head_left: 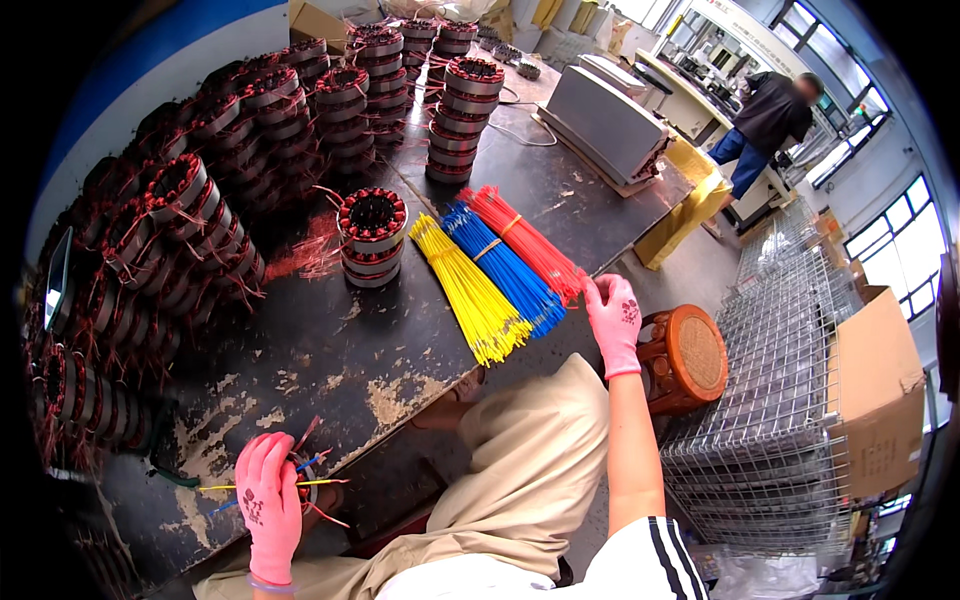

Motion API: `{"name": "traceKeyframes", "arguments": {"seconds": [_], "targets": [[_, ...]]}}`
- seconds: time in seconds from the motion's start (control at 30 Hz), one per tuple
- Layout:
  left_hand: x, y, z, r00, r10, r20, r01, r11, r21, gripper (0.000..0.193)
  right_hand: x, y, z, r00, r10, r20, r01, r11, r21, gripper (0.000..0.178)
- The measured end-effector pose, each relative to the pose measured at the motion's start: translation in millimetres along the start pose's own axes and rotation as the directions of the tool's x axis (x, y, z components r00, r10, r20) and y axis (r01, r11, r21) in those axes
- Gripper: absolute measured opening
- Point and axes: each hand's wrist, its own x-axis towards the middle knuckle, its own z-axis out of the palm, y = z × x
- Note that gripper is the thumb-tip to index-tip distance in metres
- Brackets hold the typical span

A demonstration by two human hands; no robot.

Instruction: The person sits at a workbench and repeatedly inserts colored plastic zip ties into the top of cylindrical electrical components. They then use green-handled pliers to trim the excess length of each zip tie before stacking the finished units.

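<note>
My left hand (268, 490), in a pink glove, is closed over a small wound motor stator (306, 468) at the table's near edge, mostly hidden by the fingers. Yellow, blue and red wires stick out around it. At the near end of a bundle of red wires (535, 245), my right hand (613, 318), gloved in pink too, pinches a red wire end between thumb and fingertips. Left of that bundle lie a banded bundle of blue wires (505, 270) and a bundle of yellow wires (468, 290), side by side on the dark table.
A short stack of stators (372, 235) stands left of the wires, a taller stack (465, 120) behind. Many more stacked stators (215, 215) crowd the left. A wooden stool (690, 358) and wire cages (755, 400) are at the right. Another person (765, 125) works at a far machine.
</note>
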Motion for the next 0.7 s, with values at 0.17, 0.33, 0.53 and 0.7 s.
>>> {"name": "traceKeyframes", "arguments": {"seconds": [0.17, 0.33, 0.53, 0.7], "targets": [[-0.6, -1.7, -0.3, 1.000, 0.006, -0.011, -0.006, 1.000, 0.000, 0.032, 18.2, -26.0, 10.7, 0.982, -0.066, 0.175, 0.067, 0.998, 0.002, 0.041], [1.1, -1.1, 0.5, 1.000, 0.016, -0.017, -0.016, 1.000, -0.016, 0.031, 36.2, -29.7, 13.8, 0.936, 0.065, 0.346, -0.094, 0.993, 0.067, 0.030], [-0.7, -0.9, -1.4, 1.000, 0.018, -0.022, -0.019, 1.000, -0.013, 0.032, 43.9, -38.0, 3.3, 0.953, 0.078, 0.292, -0.071, 0.997, -0.034, 0.021], [1.2, -2.6, 3.2, 0.999, 0.040, -0.016, -0.041, 0.999, -0.015, 0.032, 45.5, -14.0, -18.4, 0.962, 0.031, 0.270, -0.002, 0.994, -0.107, 0.019]]}}
